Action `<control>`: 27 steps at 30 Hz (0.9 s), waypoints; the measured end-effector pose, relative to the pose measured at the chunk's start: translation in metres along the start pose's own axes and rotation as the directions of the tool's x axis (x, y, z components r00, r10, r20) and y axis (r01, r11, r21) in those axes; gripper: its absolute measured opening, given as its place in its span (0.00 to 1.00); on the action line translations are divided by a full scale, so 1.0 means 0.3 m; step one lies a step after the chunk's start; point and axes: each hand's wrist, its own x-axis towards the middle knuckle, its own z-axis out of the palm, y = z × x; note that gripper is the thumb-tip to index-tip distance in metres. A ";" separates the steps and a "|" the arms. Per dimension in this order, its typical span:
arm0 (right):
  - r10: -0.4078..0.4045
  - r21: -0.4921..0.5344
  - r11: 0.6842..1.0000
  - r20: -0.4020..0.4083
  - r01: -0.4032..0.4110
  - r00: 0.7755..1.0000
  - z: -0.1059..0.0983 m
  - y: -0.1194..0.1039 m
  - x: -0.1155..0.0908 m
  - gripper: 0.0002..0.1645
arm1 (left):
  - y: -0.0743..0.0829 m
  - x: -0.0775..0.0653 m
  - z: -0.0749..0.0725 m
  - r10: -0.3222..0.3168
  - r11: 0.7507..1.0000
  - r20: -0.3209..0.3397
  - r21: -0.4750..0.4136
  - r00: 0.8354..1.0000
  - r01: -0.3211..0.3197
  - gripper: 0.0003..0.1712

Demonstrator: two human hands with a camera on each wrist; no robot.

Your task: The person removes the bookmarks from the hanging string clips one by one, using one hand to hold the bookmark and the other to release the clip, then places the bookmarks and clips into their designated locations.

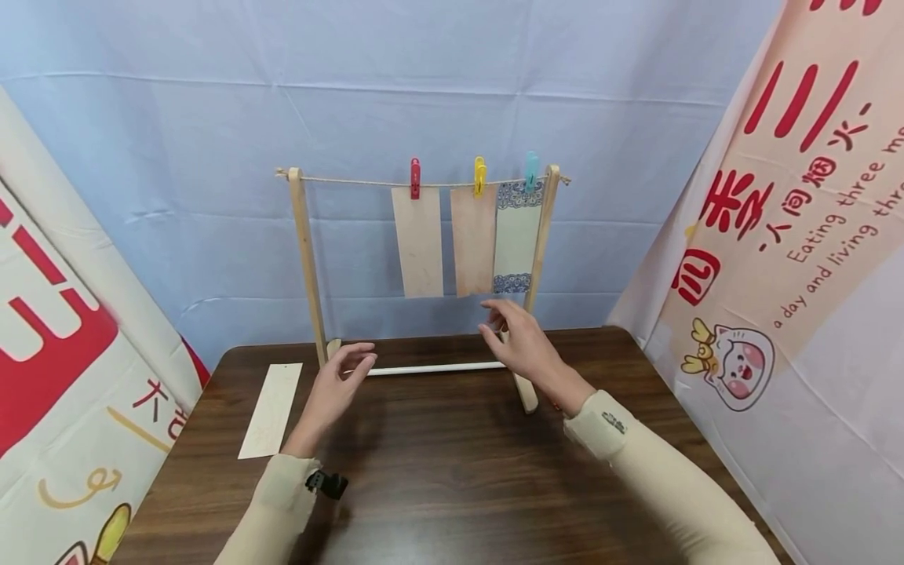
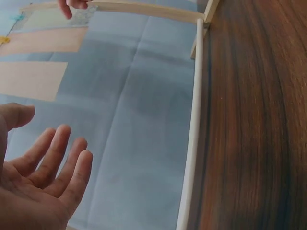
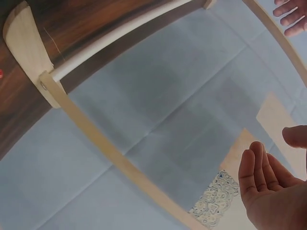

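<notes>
Three paper strips hang by clothespins from a string on a wooden stand. A red clothespin holds a plain beige strip, and a yellow clothespin a pinkish strip. Near the right post, a light blue clothespin holds a pale strip with blue patterned ends. My left hand is empty, fingers loosely bent, by the foot of the left post. Just below the pinkish and patterned strips, my right hand is likewise empty, its fingers relaxed.
A cream paper strip with a small hole lies on the dark wooden table, left of my left hand. A white rod joins the stand's two sides low down. Behind hangs a pale blue cloth; printed banners flank the table.
</notes>
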 end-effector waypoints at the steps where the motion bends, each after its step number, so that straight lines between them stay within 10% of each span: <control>1: -0.007 -0.002 1.000 0.000 0.007 1.000 -0.001 -0.003 0.004 0.25 | -0.002 0.004 0.001 -0.009 1.000 0.004 0.000 1.000 0.009 0.20; 27: -0.182 -0.022 0.983 -0.071 0.181 0.981 -0.035 -0.083 0.123 0.24 | 0.048 0.090 0.010 -0.006 0.998 0.083 -0.058 0.997 0.010 0.25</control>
